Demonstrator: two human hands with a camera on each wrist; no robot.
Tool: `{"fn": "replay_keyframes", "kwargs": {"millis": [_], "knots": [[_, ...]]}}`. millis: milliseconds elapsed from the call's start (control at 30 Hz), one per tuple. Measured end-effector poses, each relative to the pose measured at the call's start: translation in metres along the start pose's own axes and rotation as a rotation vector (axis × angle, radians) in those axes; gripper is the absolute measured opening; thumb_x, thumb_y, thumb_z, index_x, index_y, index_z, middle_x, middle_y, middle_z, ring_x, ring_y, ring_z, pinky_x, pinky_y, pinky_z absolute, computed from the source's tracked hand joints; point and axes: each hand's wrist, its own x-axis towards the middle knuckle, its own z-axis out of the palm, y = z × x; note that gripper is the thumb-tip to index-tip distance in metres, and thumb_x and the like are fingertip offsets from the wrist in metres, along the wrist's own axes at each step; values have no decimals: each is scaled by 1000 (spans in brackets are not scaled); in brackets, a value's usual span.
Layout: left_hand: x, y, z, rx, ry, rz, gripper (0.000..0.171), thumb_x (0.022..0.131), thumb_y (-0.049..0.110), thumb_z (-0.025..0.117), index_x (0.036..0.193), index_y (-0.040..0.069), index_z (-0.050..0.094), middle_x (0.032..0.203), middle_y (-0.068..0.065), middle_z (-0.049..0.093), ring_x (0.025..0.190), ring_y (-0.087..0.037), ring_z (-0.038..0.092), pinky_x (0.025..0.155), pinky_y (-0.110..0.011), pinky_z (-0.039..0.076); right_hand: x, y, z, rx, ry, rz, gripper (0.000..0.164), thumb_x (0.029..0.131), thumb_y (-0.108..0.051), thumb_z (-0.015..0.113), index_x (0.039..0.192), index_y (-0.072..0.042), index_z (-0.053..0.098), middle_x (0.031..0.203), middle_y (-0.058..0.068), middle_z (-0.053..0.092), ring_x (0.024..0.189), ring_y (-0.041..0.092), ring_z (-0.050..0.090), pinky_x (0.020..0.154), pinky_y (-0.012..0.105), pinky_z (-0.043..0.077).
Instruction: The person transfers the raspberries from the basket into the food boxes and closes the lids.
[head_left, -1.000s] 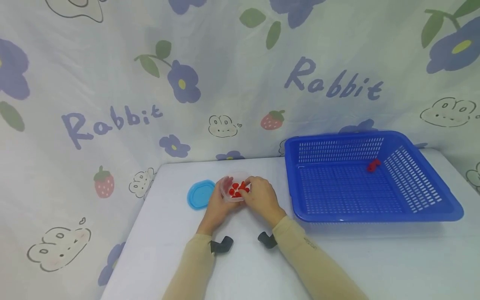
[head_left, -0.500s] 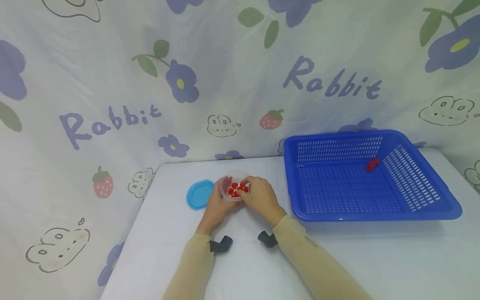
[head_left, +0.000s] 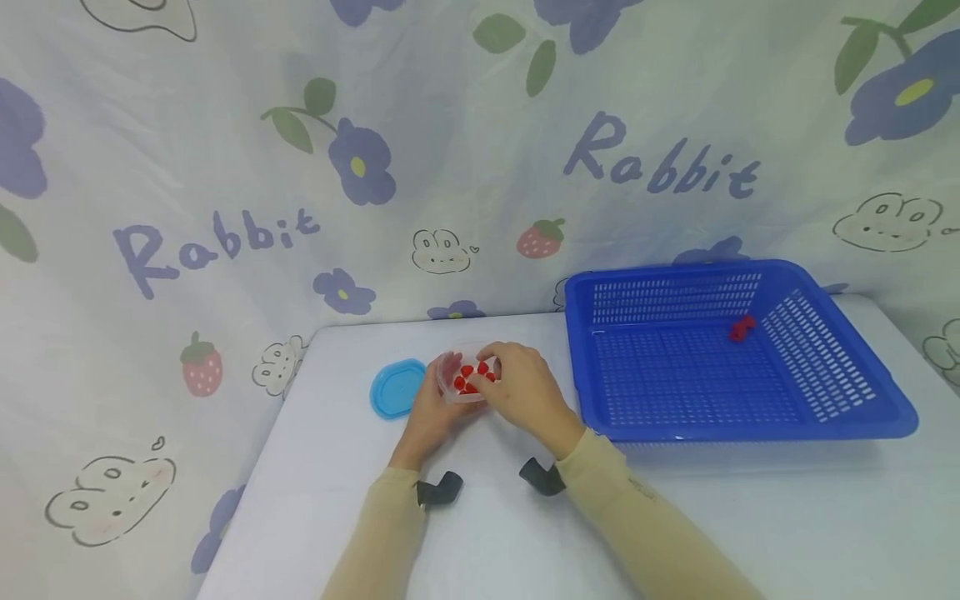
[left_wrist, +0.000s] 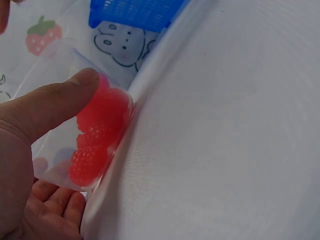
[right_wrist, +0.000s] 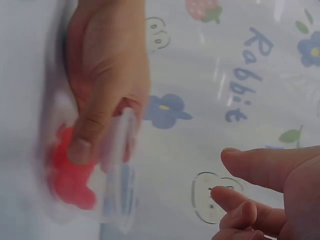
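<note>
My left hand (head_left: pixel 429 421) grips a small clear plastic tub (left_wrist: pixel 52 165) at its side, thumb pressed along the wall. Several red raspberries (left_wrist: pixel 92 160) lie in the bottom of the tub. Over the tub's right side is my right hand (head_left: pixel 528 393). In the right wrist view, its thumb and index finger (right_wrist: pixel 240 202) are apart with nothing between them, short of the tub's rim. To the left of the tub, a light blue lid (head_left: pixel 397 389) lies flat on the table.
A big blue plastic basket (head_left: pixel 750 435) stands to the right on the white-covered table (head_left: pixel 480 542). Inside it, towards the far right, lies a small red object (head_left: pixel 741 329) of unclear kind. A patterned cloth (head_left: pixel 442 158) hangs behind.
My right fingers, earlier at a raspberry inside the tub, have parted and drawn slightly up and back. The raspberries stay in the tub, and my left hand keeps its hold.
</note>
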Motion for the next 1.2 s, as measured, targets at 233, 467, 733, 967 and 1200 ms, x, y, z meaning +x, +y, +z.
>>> {"fn": "replay_keyframes", "kwargs": {"millis": [233,467,733,967,1200], "knots": [[0,1,0,-5,-3,-15,95,62,56,78,140,35,27,136,21,41,129,-8,36,102,-44,36,-9,-10,-29,-34,50,-88,28,83,-29,69,106,-16,66,68,1,49,58,14,42,48,25,36],[-1,3,-1,-1,2,-21,95,63,54,78,140,35,27,136,20,41,128,-9,36,101,-44,37,-16,-11,-56,-70,70,-124,28,83,-31,69,107,-16,66,67,-2,47,55,14,41,43,24,33],[-1,2,-1,-9,-17,-16,94,63,53,79,140,34,28,136,19,41,130,-10,34,102,-47,36,-21,-3,-82,-105,82,-152,28,83,-30,70,106,-15,66,69,-1,48,57,14,41,45,25,36],[0,-1,0,-14,-16,-25,95,60,54,79,139,34,30,134,19,42,129,-11,34,101,-47,37,-21,9,-101,-124,101,-189,30,83,-30,70,106,-12,66,70,0,48,55,15,40,46,27,37],[-1,-1,0,-31,-20,-17,93,62,49,81,139,33,30,135,17,42,130,-12,34,99,-46,39,-18,26,-120,-161,115,-200,28,82,-27,70,104,-10,66,69,0,48,57,15,40,52,29,35]]}}
